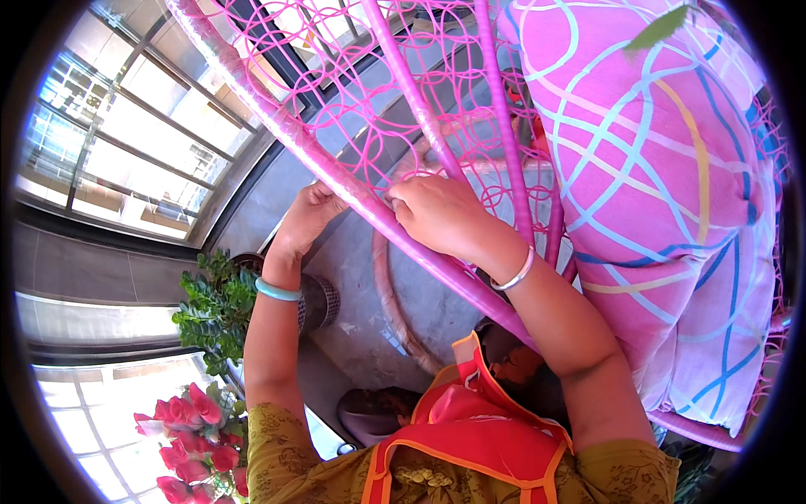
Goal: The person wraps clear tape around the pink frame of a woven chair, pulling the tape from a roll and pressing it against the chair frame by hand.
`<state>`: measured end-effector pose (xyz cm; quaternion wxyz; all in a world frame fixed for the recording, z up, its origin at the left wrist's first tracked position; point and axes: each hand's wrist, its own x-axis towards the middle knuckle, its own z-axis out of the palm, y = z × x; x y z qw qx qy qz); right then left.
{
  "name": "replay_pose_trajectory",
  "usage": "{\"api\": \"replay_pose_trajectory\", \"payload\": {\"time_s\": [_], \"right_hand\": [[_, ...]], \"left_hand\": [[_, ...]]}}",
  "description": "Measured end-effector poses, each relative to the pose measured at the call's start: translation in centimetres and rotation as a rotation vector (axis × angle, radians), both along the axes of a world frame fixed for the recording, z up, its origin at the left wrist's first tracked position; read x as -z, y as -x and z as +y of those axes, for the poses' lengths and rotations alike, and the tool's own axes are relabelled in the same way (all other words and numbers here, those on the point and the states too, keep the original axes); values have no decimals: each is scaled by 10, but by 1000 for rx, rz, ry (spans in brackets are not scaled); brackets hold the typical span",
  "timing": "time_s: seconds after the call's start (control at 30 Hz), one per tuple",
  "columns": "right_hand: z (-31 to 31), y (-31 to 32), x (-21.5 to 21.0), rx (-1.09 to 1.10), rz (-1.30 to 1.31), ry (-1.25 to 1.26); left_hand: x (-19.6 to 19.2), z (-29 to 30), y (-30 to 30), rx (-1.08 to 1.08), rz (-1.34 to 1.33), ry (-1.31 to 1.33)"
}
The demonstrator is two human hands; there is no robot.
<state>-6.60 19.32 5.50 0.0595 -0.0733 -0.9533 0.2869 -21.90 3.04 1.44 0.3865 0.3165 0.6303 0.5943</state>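
A thick pink tube (290, 134), shiny as if covered in clear film at its upper part, runs slantwise from the top left down toward my right elbow. My left hand (315, 214) is closed with its fingertips at the tube's left side. On the other side of the tube, my right hand (437, 214) is closed too, its fingers curled against the edge. Whatever lies in either set of fingers is hidden or too small to make out. A pink woven mesh (369, 109) spreads behind the tube, with thinner pink tubes (504, 118) crossing it.
At right rests a large pink patterned cushion (638, 168). A curved, wrapped hoop (388, 294) lies low on the grey floor (353, 323). To the left are a green potted plant (214, 307), red flowers (189, 437) and gridded windows (126, 143). A green leaf (659, 29) overhangs the cushion.
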Motion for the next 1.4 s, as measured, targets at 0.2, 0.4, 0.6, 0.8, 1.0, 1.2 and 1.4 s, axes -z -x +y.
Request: {"api": "replay_pose_trajectory", "payload": {"time_s": [0.2, 0.4, 0.6, 0.8, 1.0, 1.2, 1.4], "right_hand": [[-5, 2, 9, 49, 31, -89], [-7, 4, 15, 60, 54, -85], [-12, 3, 17, 73, 226, -139], [-23, -2, 4, 52, 103, -245], [-31, -6, -3, 45, 98, -224], [-34, -13, -5, 73, 216, -280], [-37, -11, -4, 110, 139, -265]], "left_hand": [[10, 3, 7, 7, -1, -23], [14, 5, 11, -6, -33, -39], [9, 5, 9, 15, 35, -40], [-2, 2, 15, 95, 44, 1], [-18, 4, 23, 234, 163, 61], [-11, 8, 30, 365, 164, 10], [-1, 9, 24, 320, 290, -117]]}}
